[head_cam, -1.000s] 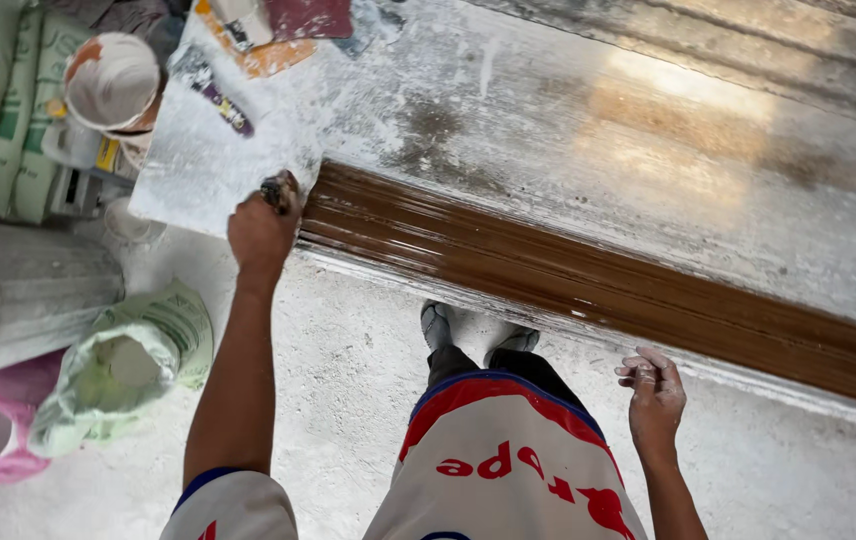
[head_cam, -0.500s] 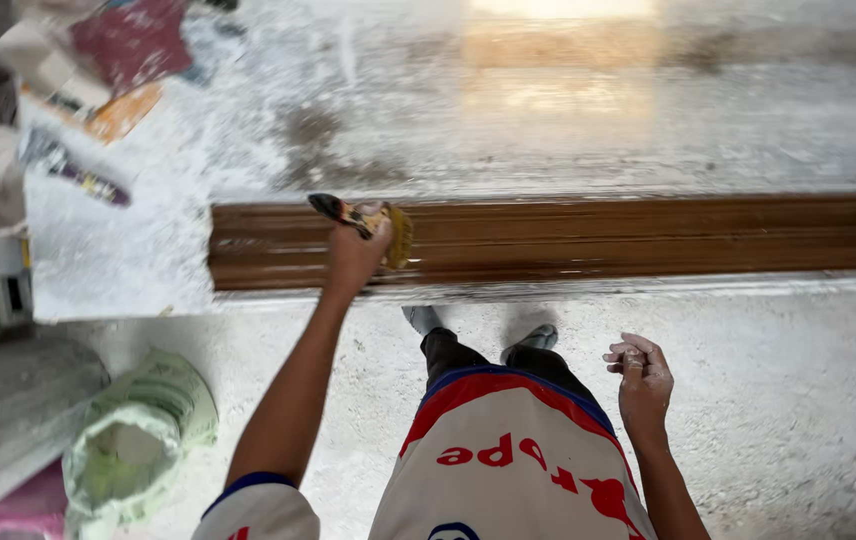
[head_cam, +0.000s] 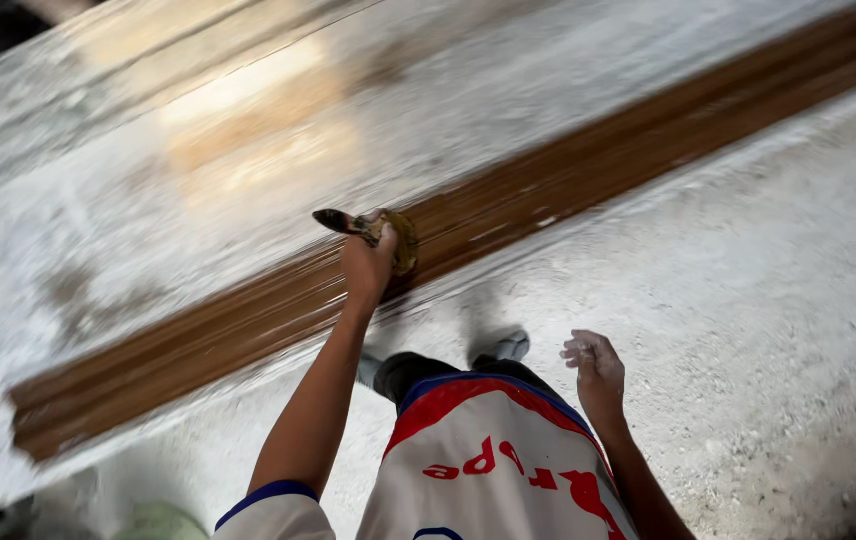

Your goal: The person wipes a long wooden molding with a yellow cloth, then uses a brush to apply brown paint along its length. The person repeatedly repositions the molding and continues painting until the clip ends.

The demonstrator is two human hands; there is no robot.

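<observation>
A paintbrush (head_cam: 373, 232) is gripped in the left hand (head_cam: 368, 262) and pressed on a long brown wooden moulding (head_cam: 568, 170), laid along the near edge of a white-dusted workbench (head_cam: 178, 170). The right hand (head_cam: 596, 368) is held loosely curled, empty, over open floor (head_cam: 778, 300).

White short-sleeved shirt (head_cam: 493, 480) worn, sleeve edged in dark blue, chest marked with red band and red lettering. Forearms bare. Dark trousers (head_cam: 418, 370) and pale grey shoes (head_cam: 503, 347) seen below.
</observation>
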